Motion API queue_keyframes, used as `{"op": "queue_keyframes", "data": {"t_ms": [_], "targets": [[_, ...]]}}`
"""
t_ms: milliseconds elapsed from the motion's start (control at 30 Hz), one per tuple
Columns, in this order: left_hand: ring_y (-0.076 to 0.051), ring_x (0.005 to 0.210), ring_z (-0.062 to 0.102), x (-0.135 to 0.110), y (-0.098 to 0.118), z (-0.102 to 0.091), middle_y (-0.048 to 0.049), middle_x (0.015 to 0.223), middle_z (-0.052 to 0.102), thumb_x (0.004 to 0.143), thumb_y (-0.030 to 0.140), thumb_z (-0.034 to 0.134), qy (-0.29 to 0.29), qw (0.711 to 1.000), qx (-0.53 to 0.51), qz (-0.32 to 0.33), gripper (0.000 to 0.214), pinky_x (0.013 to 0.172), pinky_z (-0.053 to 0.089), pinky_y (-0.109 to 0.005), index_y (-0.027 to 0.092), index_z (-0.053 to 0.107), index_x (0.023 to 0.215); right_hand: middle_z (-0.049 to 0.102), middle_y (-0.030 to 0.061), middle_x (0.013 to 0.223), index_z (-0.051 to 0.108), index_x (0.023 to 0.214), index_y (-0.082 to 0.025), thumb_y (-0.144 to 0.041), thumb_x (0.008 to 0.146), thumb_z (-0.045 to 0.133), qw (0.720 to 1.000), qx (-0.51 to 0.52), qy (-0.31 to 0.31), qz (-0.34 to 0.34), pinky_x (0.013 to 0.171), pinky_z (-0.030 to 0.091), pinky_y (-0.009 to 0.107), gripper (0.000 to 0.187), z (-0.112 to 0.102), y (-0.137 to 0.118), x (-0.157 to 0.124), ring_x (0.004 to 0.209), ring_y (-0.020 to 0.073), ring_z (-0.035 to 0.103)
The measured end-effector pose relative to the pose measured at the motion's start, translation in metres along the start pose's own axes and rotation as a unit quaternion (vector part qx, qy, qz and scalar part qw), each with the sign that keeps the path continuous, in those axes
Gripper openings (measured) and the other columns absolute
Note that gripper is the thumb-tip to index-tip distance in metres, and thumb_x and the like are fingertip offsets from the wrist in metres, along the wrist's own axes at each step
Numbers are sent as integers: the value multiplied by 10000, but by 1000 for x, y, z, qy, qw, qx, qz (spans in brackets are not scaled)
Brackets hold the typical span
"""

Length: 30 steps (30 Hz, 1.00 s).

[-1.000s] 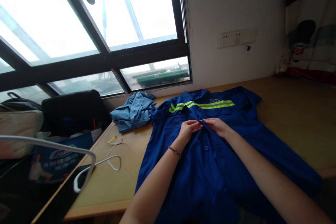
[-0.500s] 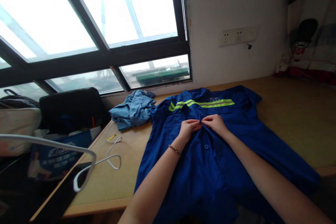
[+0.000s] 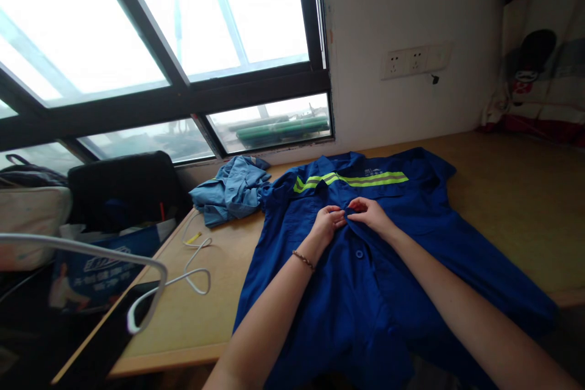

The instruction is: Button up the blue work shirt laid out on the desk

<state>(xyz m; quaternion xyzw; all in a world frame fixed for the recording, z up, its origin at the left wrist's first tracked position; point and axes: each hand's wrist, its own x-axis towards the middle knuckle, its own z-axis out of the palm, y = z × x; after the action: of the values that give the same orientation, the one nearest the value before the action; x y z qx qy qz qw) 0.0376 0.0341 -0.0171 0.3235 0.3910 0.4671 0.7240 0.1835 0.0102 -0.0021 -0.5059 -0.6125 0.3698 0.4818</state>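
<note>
A dark blue work shirt point(image 3: 365, 280) with yellow-green reflective stripes lies front up on a wooden table point(image 3: 201, 311). My left hand point(image 3: 326, 222) and my right hand point(image 3: 370, 214) meet at the shirt's front placket, just above a blue button point(image 3: 359, 253). Both hands pinch the fabric edges there with fingers closed. A bead bracelet sits on my left wrist.
A crumpled light blue garment point(image 3: 233, 192) lies at the table's far left by the window. A white hanger point(image 3: 192, 271) rests on the left part of the table. Bags point(image 3: 119, 195) stand left of the table. A wall socket point(image 3: 411, 61) is on the wall behind.
Both hands have shifted slightly up the placket toward the collar, still pinching the fabric. The shirt lies as before.
</note>
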Motion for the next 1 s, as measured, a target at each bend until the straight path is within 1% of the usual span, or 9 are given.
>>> {"op": "queue_keyframes", "data": {"t_ms": [100, 233, 400, 633, 700, 767, 800, 900, 1000], "targets": [[-109, 543, 578, 0, -2, 1, -2, 605, 544, 567, -5, 632, -6, 1000, -15, 3, 324, 625, 498, -271, 129, 462, 808, 648, 32, 839, 630, 841, -148, -201, 499, 715, 989, 116, -46, 77, 816, 434, 299, 356, -8, 5, 3, 865, 172, 579], [-101, 563, 575, 2, -9, 1, 5, 629, 539, 534, -20, 627, -28, 999, -35, 25, 353, 614, 482, -243, 136, 457, 801, 665, 53, 891, 663, 862, -156, -184, 457, 750, 978, 156, -53, 125, 855, 429, 321, 415, -13, 8, 3, 941, 205, 574], [-75, 534, 544, 3, -13, 1, 47, 585, 488, 503, 14, 666, -30, 998, -30, 51, 366, 619, 467, -238, 152, 439, 755, 674, 59, 884, 667, 889, -161, -162, 461, 756, 963, 196, -61, 174, 775, 481, 311, 437, -12, 11, 2, 817, 192, 620], [-71, 526, 542, 0, -14, 4, 54, 587, 516, 453, 99, 734, -27, 996, -27, 84, 429, 596, 450, -224, 165, 396, 709, 673, 56, 861, 644, 922, -152, -181, 506, 732, 969, 177, -63, 159, 729, 490, 309, 426, -13, 12, 6, 782, 187, 623], [-75, 537, 551, -1, -14, 5, 50, 592, 531, 453, 115, 741, -26, 995, -30, 95, 437, 595, 448, -218, 168, 390, 709, 661, 57, 881, 633, 896, -149, -190, 544, 705, 986, 101, -50, 121, 753, 473, 300, 361, -13, 2, 4, 829, 186, 606], [-80, 549, 558, -1, -14, 6, 48, 598, 538, 450, 126, 747, -20, 994, -25, 102, 444, 601, 451, -221, 169, 389, 710, 641, 65, 887, 617, 842, -151, -213, 612, 656, 997, -57, 4, 60, 774, 447, 305, 241, -9, -14, -5, 858, 192, 584], [-82, 552, 559, -1, -14, 6, 45, 605, 543, 447, 129, 750, -15, 994, -20, 104, 447, 601, 453, -223, 168, 391, 711, 628, 73, 883, 605, 820, -155, -232, 655, 619, 987, -154, 42, 28, 775, 434, 313, 182, -6, -23, -13, 864, 200, 573], [-85, 557, 561, 3, -13, 5, 40, 617, 545, 442, 129, 754, -1, 994, -16, 106, 452, 601, 456, -227, 168, 394, 711, 586, 97, 873, 562, 825, -166, -260, 751, 515, 910, -398, 118, -27, 714, 412, 315, 129, 9, -44, -47, 851, 224, 547], [-90, 558, 565, 10, -12, 4, 41, 617, 538, 439, 126, 754, 23, 994, -22, 109, 454, 603, 460, -236, 169, 387, 701, 567, 113, 859, 535, 866, -160, -166, 745, 487, 847, -521, 107, 5, 616, 388, 284, 130, 20, -46, -75, 796, 223, 546]]}}
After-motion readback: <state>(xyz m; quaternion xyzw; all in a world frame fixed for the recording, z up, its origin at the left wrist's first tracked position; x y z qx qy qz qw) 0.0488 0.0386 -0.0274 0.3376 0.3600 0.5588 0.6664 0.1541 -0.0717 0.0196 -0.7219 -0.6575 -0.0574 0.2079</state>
